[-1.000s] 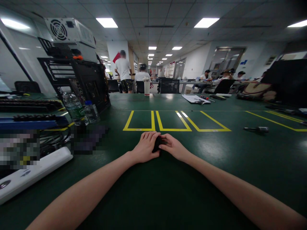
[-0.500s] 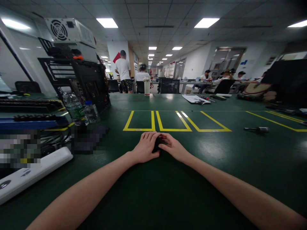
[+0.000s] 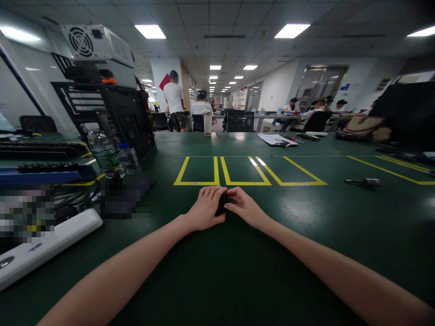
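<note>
A: Where are the hands?
B: Near the middle of the green surface [image 3: 217, 280], meeting around a small black object [image 3: 221, 206].

A: Is it gripped?
B: The left hand [image 3: 205, 209] is closed over it from the left, its fingers on top. The right hand [image 3: 245, 208] has its thumb and fingers bent against the right side; I cannot tell whether it grips or only touches.

A: What is the object?
B: Mostly covered, so I cannot say.

A: And just beyond it?
B: 3 yellow tape outlines [image 3: 195, 183] in a row. Farther off stand a paper cup [image 3: 208, 125] and, to its right, a clipboard [image 3: 276, 139] with paper.

A: Anything on the right?
B: A dark tool [image 3: 364, 182] with a thin shaft, lying well apart from the hands.

A: The left side?
B: 2 clear plastic bottles [image 3: 103, 151] beside a black computer case [image 3: 127, 120], which has a silver fan box [image 3: 98, 43] on top. Nearer lies a long white bar [image 3: 50, 249].

A: Other people?
B: On the far side, 1 person standing [image 3: 174, 97] and others seated [image 3: 201, 107].
</note>
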Demonstrator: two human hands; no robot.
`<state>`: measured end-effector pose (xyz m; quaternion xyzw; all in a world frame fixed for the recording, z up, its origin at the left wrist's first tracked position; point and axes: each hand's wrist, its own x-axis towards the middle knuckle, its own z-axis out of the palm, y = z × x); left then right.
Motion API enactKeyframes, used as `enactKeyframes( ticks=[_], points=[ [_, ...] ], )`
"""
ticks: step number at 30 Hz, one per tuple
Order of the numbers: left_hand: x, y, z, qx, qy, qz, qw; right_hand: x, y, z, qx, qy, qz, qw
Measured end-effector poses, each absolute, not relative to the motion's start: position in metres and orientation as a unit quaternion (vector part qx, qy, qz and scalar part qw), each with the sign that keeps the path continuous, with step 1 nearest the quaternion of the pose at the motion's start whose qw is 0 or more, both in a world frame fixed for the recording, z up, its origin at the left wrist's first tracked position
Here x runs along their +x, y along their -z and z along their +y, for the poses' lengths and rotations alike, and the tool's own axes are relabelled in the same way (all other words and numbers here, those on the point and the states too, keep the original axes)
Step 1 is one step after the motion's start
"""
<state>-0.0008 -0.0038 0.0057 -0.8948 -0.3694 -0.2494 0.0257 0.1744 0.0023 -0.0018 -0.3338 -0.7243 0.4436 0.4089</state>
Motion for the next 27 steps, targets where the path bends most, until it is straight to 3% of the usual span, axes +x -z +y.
enactKeyframes(
  ticks=[9,16,27],
  points=[
    [-0.0009,-0.0066,-0.0048,-0.897,0.247,-0.366,0.03,0.1755,0.0064,0.0044,-0.3,-0.491,-0.716,0.395],
    [-0.0016,-0.0058,-0.0041,-0.896,0.248,-0.368,0.032,0.176,0.0017,0.0023,-0.335,-0.428,-0.733,0.409],
    [-0.0008,-0.0052,-0.0035,-0.895,0.245,-0.371,0.042,0.1777,0.006,0.0057,-0.29,-0.501,-0.716,0.389]
  ],
)
